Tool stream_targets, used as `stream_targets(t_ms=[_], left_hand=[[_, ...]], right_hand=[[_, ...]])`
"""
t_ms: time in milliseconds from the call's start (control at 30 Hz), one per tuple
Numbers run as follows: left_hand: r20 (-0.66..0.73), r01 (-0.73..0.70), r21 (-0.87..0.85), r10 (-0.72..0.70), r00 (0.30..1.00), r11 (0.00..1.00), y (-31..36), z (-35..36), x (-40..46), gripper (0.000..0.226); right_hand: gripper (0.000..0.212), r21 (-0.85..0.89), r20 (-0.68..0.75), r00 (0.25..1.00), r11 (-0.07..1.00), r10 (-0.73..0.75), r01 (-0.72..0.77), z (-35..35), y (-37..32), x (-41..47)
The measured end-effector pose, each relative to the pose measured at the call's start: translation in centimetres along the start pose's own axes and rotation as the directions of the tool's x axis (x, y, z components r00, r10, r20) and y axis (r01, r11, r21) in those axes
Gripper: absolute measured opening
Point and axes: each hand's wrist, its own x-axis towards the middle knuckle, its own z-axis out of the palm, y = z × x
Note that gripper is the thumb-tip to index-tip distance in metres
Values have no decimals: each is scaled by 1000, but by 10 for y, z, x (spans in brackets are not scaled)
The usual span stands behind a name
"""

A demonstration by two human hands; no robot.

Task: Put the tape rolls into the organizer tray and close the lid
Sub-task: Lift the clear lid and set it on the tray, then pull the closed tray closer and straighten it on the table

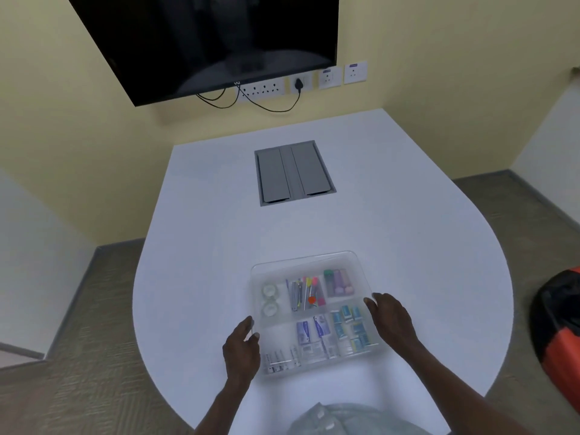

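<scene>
A clear organizer tray (317,364) sits on the white table near the front edge, with a frosted lid (306,262) lying over it. Two white tape rolls (270,299) show through the lid in the far-left compartment, one behind the other. My left hand (241,348) holds the lid's left edge with thumb and fingertips. At the right edge, my right hand (390,315) holds the lid with its fingertips curled over the rim. Pens, clips and small boxes fill the other compartments.
The white table (408,230) has a grey cable hatch (293,172) set in its middle. A dark screen (204,42) and wall sockets hang behind. An orange and black bag (558,321) lies on the floor at the right.
</scene>
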Motion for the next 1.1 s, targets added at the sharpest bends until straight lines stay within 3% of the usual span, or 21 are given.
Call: stream_targets(t_ms=[367, 667, 933, 1100], left_hand=[[-2, -7, 140, 7, 1000, 990, -12, 4, -22, 45], [60, 54, 163, -64, 996, 985, -8, 0, -17, 49], [179, 118, 210, -157, 971, 970, -14, 2, -37, 64], [152, 275, 117, -291, 945, 954, -24, 6, -54, 63]], right_hand=[[32, -30, 81, 996, 998, -48, 51, 2, 2, 0], [30, -64, 185, 982, 996, -46, 59, 2, 4, 5], [44, 58, 396, 916, 994, 58, -88, 1, 8, 0], [69, 260, 568, 809, 901, 149, -348, -5, 27, -22]])
